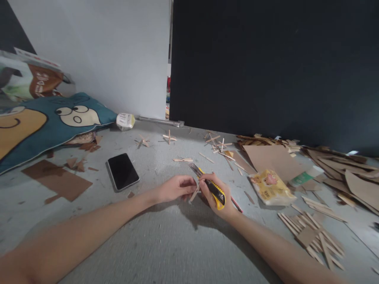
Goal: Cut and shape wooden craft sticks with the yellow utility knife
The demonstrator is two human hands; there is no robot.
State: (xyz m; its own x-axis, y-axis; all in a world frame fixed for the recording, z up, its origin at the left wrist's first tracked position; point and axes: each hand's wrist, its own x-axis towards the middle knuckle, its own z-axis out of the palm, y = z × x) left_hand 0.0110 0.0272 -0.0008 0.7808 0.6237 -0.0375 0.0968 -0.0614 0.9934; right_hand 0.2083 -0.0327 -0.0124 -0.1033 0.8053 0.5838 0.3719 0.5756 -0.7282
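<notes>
My right hand [219,191] is wrapped round a yellow and black utility knife [215,190], its blade end tilted up and to the left. Close beside it, my left hand [177,188] has its fingers curled in a pinch on a short wooden stick piece [194,194]. The tips of both hands nearly meet over the grey table, so part of the stick is hidden. Just beyond them lies a flat wooden stick [182,160]. A red pencil-like rod [237,205] pokes out from behind my right hand.
Several crossed-stick pieces [169,138] stand farther back. A smartphone [122,172] and brown card [59,179] lie left, near a blue cushion [85,114]. On the right are a yellow tissue pack [271,187], a glue bottle [306,176], loose sticks [325,244] and cardboard [271,159].
</notes>
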